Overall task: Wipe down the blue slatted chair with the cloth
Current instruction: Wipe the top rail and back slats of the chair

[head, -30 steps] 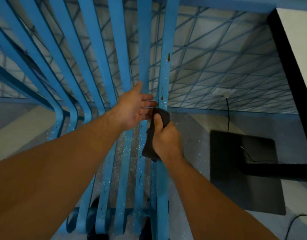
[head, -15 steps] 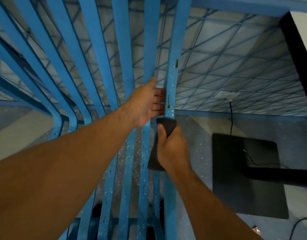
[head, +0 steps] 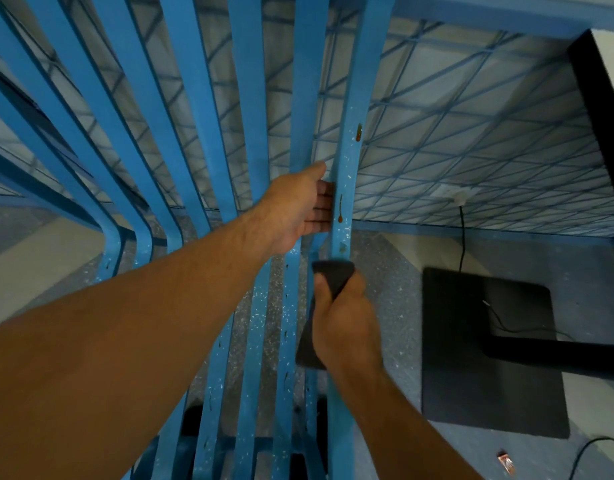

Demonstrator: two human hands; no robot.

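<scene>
Gripping the rightmost slat of the blue slatted metal chair (head: 350, 98) with the left hand (head: 296, 211), fingers curled behind its edge. Just below, clenching a dark grey folded cloth (head: 335, 274) against that slat in the right hand (head: 345, 323). Open speckled floor (head: 388, 282) rightward.

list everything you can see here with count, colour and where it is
blue slatted chair: one, blue, fills left and middle
drip stains: two, brownish, on the rightmost slat above the cloth
cloth: one, dark grey, on the rightmost slat
mat: one, black, on the floor at right
plug: one, white, on the wall at right
cables: at least two, black, one from plug to mat, one bottom right
small object: one, orange-brown, floor bottom right, unclear what
left hand: one, fingers reaching behind the rightmost slat, tips hidden
right hand: one, gripping the cloth on that slat
</scene>
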